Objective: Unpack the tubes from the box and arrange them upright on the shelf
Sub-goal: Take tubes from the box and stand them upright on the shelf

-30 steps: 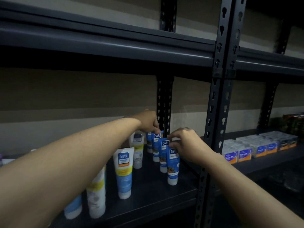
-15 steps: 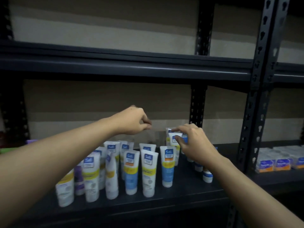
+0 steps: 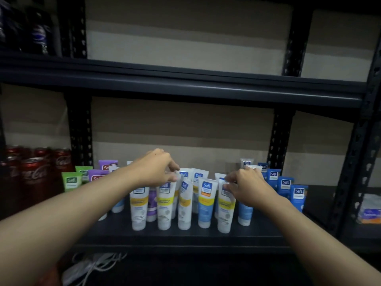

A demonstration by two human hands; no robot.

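Note:
Several white tubes with yellow or blue bands stand cap-down on the dark shelf (image 3: 185,236). My left hand (image 3: 154,170) reaches over the middle of the group and pinches the top of a white and yellow tube (image 3: 165,205). My right hand (image 3: 245,186) pinches the top edge of another white and yellow tube (image 3: 225,211) at the right of the front row. One tube (image 3: 185,205) between them leans slightly. Dark blue tubes (image 3: 298,196) stand in a row on the right; green tubes (image 3: 71,181) and purple tubes (image 3: 95,176) stand on the left. No box is in view.
Red soda cans (image 3: 35,176) fill the shelf bay to the left. A black upright post (image 3: 348,182) stands at the right, with packets (image 3: 370,213) beyond it. An upper shelf beam (image 3: 185,85) hangs overhead. White cables (image 3: 92,265) lie below.
The view has swung left, showing more tubes and the cans. Both hands moved left from the blue tubes near the post onto the white and yellow tubes at the middle.

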